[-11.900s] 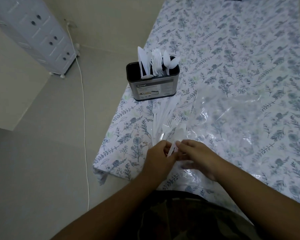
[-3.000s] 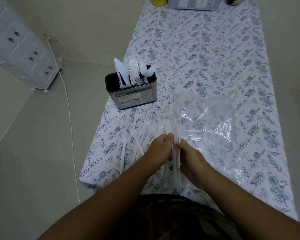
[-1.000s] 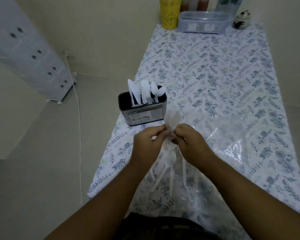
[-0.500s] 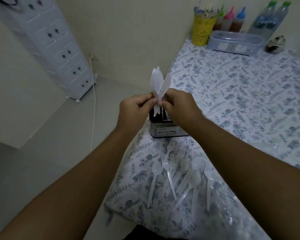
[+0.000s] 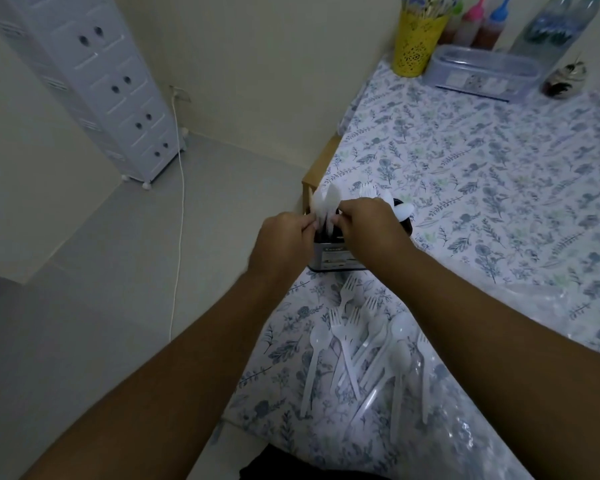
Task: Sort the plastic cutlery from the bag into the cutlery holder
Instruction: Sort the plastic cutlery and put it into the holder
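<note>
The dark metal cutlery holder (image 5: 336, 259) stands near the table's left edge, mostly hidden behind my hands. My left hand (image 5: 284, 237) and my right hand (image 5: 368, 223) both pinch white plastic knives (image 5: 326, 204) whose blades stick up over the holder's left compartment. White forks (image 5: 368, 189) and a spoon (image 5: 404, 212) stand in the holder's other parts. Several loose white forks and spoons (image 5: 364, 344) lie on the floral tablecloth below the holder. The clear plastic bag (image 5: 465, 427) lies flat at the near right, partly under my right forearm.
A yellow perforated cup (image 5: 416, 39), sauce bottles (image 5: 478, 22), a clear lidded box (image 5: 482, 71) and water bottles (image 5: 551, 26) stand at the table's far end. A white drawer tower (image 5: 94, 84) and a cable (image 5: 177, 237) are on the floor to the left.
Both hands have lowered the knives from above the holder down into its left compartment. The view has tilted so the loose cutlery sits lower in frame.
</note>
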